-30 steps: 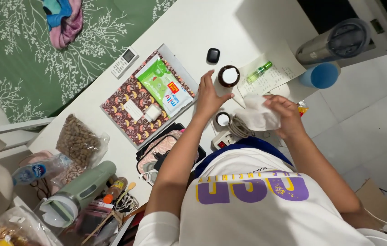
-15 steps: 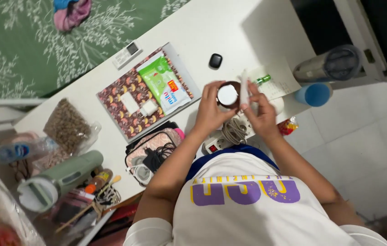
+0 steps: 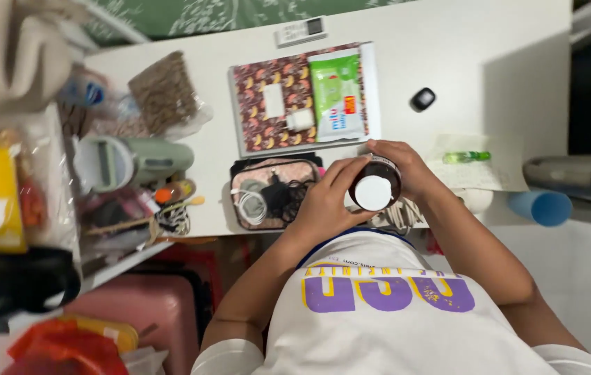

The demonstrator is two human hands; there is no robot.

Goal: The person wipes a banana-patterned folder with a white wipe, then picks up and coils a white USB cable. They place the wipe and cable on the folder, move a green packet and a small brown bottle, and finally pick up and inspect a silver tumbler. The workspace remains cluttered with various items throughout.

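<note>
I see both hands clasping the small dark-brown round jar with a white lid [image 3: 374, 186] above the white bench [image 3: 448, 62] edge, left hand [image 3: 323, 201] and right hand [image 3: 406, 167] cupping its sides; looks rigid, light, smooth, maybe breakable.

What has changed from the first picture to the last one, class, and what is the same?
The left hand took hold of the brown jar and lifted it off the desk; the right hand, which held a white tissue a second ago, has let it go and now grips the jar too. The notebook, wipes pack, black case and green bottle lie where they were.
</note>
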